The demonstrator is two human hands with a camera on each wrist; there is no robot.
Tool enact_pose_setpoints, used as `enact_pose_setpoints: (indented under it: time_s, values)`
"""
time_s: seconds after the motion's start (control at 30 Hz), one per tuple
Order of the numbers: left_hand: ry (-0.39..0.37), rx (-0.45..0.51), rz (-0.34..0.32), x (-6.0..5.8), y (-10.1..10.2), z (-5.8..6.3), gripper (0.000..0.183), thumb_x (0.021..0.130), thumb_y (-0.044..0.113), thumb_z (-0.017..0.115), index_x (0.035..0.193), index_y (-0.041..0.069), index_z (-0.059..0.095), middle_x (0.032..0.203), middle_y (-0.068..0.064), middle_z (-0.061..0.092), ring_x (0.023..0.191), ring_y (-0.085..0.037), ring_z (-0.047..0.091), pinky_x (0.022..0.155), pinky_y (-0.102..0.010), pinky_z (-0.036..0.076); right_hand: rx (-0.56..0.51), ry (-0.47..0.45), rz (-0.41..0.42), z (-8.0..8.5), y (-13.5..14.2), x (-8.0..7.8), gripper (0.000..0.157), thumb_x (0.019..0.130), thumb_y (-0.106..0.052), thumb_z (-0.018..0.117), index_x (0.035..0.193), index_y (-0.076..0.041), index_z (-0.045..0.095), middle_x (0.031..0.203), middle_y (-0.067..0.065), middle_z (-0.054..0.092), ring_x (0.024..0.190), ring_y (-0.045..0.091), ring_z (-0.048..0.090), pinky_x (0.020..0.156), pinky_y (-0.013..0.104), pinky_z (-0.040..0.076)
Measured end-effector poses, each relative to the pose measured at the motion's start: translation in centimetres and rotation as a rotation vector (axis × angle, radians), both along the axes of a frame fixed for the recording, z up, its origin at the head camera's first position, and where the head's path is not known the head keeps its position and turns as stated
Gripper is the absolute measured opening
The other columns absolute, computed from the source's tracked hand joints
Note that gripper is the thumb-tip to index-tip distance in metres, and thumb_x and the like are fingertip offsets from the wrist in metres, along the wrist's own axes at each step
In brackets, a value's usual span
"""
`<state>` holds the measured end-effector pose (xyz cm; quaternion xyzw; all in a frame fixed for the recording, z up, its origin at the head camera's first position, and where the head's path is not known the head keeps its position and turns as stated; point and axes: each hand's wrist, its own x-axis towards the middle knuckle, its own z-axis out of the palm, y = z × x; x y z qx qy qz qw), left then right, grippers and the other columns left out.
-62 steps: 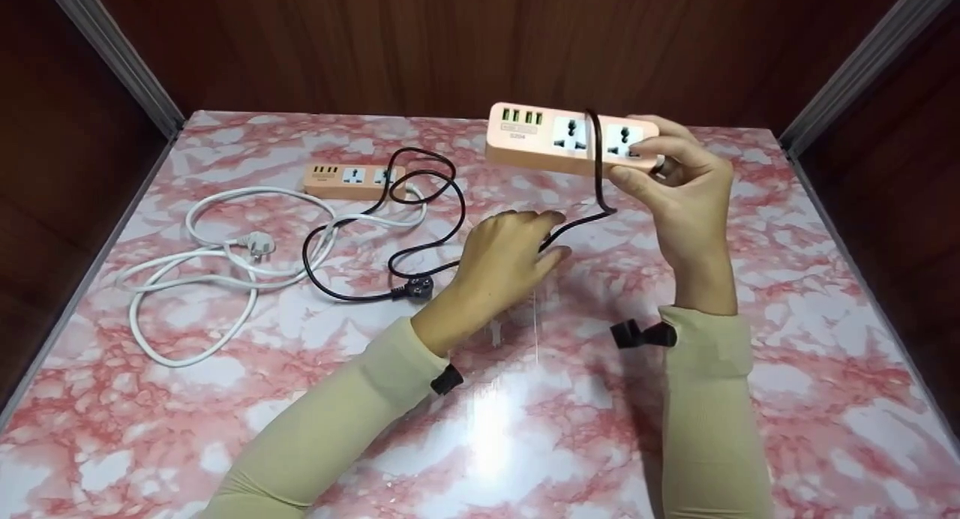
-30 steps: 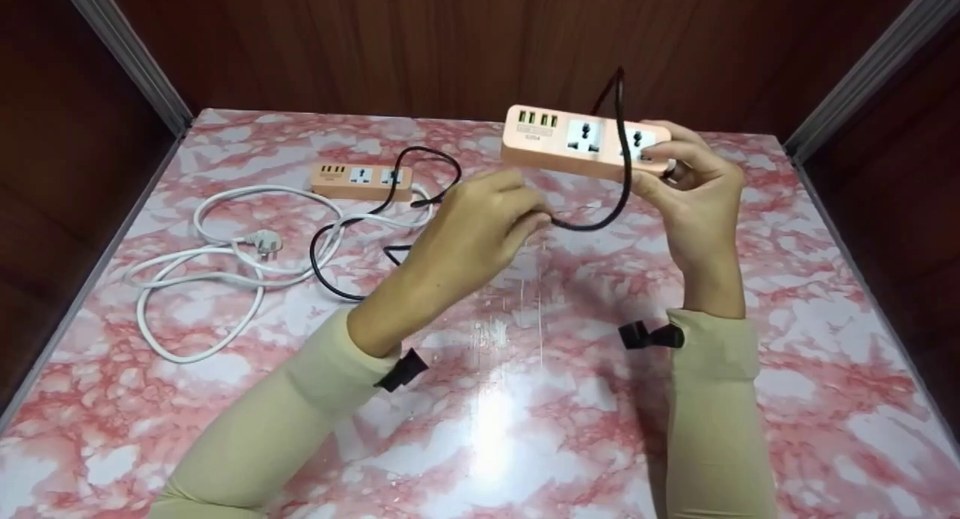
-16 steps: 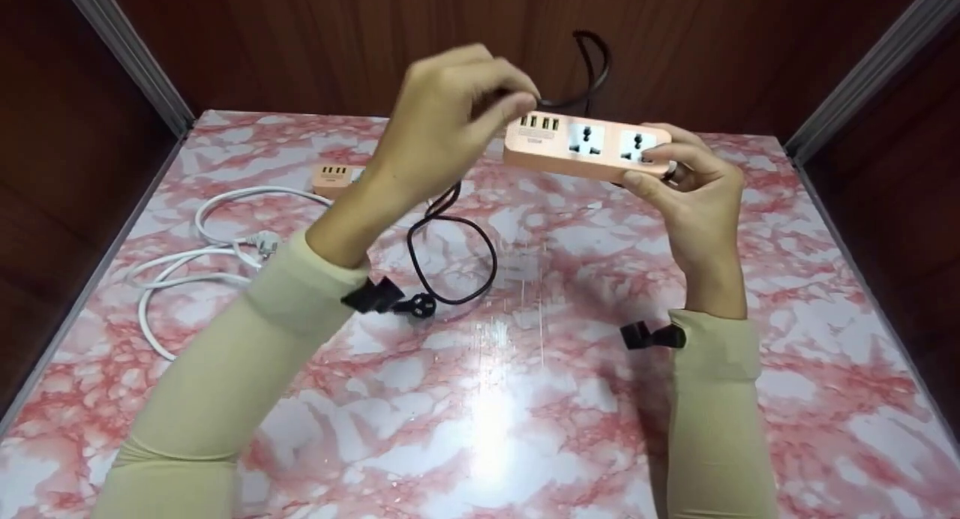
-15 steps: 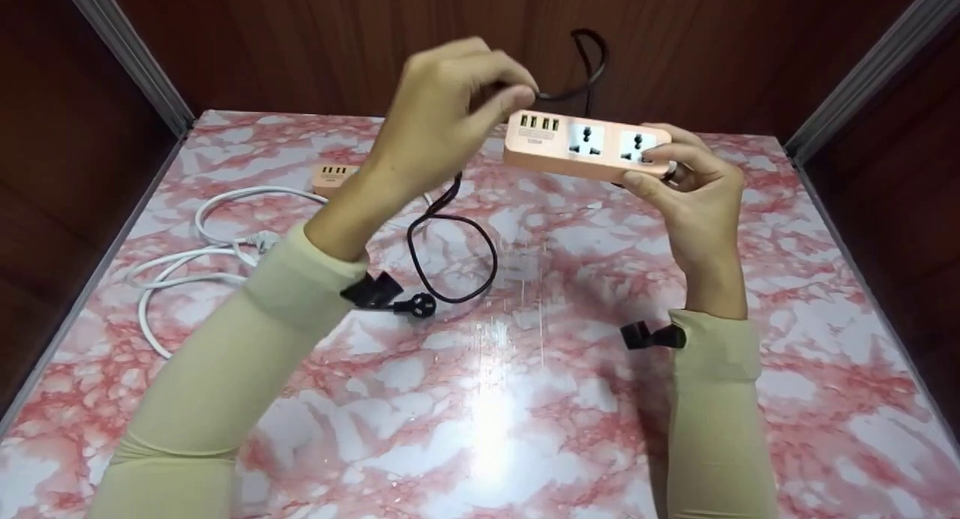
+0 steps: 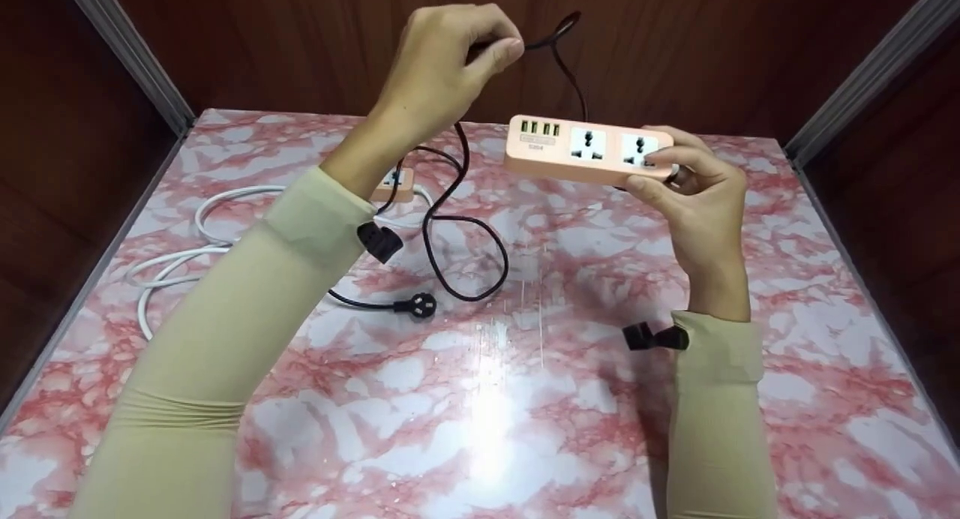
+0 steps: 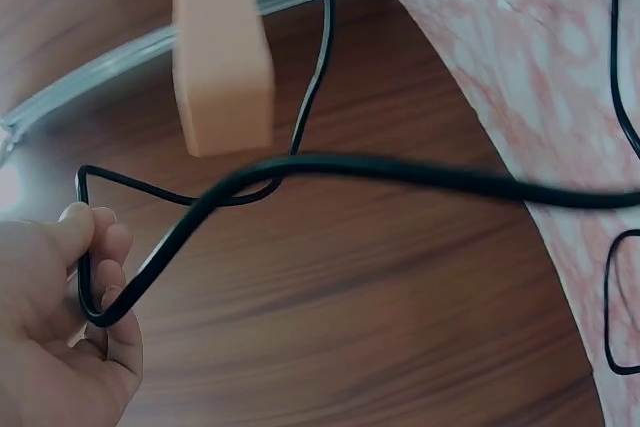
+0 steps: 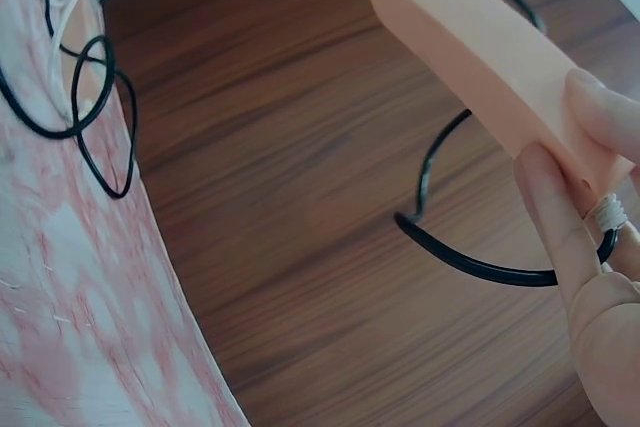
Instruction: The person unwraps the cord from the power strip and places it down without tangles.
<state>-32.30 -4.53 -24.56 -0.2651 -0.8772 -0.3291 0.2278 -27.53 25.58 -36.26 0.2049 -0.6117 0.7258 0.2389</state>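
My right hand (image 5: 701,204) grips the right end of a peach power strip (image 5: 555,166), held above the table with its sockets and USB ports facing the head camera. A black cord (image 7: 480,269) leaves that end, as the right wrist view shows. Higher up and to the left, my left hand (image 5: 450,73) pinches the black cord (image 6: 400,169) between thumb and fingers. From the strip, part of the cord rises behind it to that hand; the rest hangs down in loops to a black plug (image 5: 422,305) on the table.
A second peach power strip (image 5: 403,193) lies on the marbled table (image 5: 570,429), partly hidden by my left forearm. Its white cord (image 5: 142,309) spreads in loops at the left. Dark wood-grain panels (image 5: 675,46) stand behind and at both sides.
My left hand has risen from near the table to above the strip, carrying the black cord off the strip's front to behind and above it. The right hand has hardly moved.
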Motion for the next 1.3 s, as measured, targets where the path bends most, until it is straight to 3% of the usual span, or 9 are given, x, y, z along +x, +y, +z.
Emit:
enact_pose_setpoints:
  time_s: [0.27,0.53,0.77,0.97,1.13,1.3]
  values:
    - [-0.083,0.0,0.08,-1.7,-0.5,-2.4,0.026,0.108,0.034,0.064,0.101,0.013,0.079,0.085,0.006,0.07,0.077,-0.003,0.055,0.082,-0.022,0.044,0.003,-0.007,-0.004,0.1,0.1,0.1,0.031,0.075,0.019,0.086,0.1,0.024,0.068,0.13,0.026,0.068,0.111,0.035,0.067,0.083,0.031,0.062]
    - [-0.17,-0.039,0.141,-2.9,-0.5,-5.5,0.025,0.107,0.034,0.065,0.1,0.016,0.079,0.087,0.005,0.073,0.085,-0.007,0.061,0.093,-0.027,0.048,-0.01,-0.032,-0.015,0.3,0.2,0.2,0.031,0.078,0.017,0.085,0.103,0.022,0.068,0.133,0.025,0.066,0.111,0.035,0.066,0.082,0.03,0.062]
    - [-0.183,-0.081,0.105,-3.0,0.3,-8.4,0.027,0.108,0.034,0.064,0.099,0.015,0.08,0.086,0.002,0.073,0.083,-0.012,0.061,0.087,-0.031,0.048,-0.093,-0.035,-0.025,0.3,0.4,0.0,0.03,0.076,0.021,0.083,0.103,0.022,0.069,0.13,0.026,0.066,0.108,0.033,0.068,0.084,0.03,0.06]
    - [-0.246,-0.122,0.097,-3.0,1.0,-10.2,0.027,0.109,0.034,0.062,0.109,0.015,0.081,0.098,0.0,0.076,0.089,-0.015,0.061,0.083,-0.033,0.048,-0.136,-0.046,-0.042,0.3,0.9,0.0,0.031,0.076,0.02,0.084,0.103,0.022,0.069,0.128,0.024,0.068,0.1,0.03,0.071,0.081,0.028,0.06]
    - [-0.275,-0.19,0.065,-2.9,1.5,-11.6,0.025,0.11,0.026,0.061,0.097,0.012,0.077,0.085,0.0,0.065,0.083,-0.017,0.056,0.078,-0.034,0.045,-0.15,-0.062,-0.059,0.2,1.3,-0.2,0.033,0.075,0.018,0.086,0.104,0.02,0.07,0.129,0.024,0.067,0.1,0.03,0.071,0.084,0.029,0.061]
    - [-0.277,-0.263,0.057,-2.6,1.8,-12.8,0.021,0.108,0.02,0.063,0.103,0.013,0.083,0.091,-0.005,0.071,0.091,-0.02,0.064,0.085,-0.037,0.051,-0.131,-0.051,-0.118,0.0,1.6,-0.3,0.029,0.078,0.016,0.085,0.104,0.019,0.072,0.13,0.024,0.067,0.096,0.029,0.072,0.085,0.03,0.061]
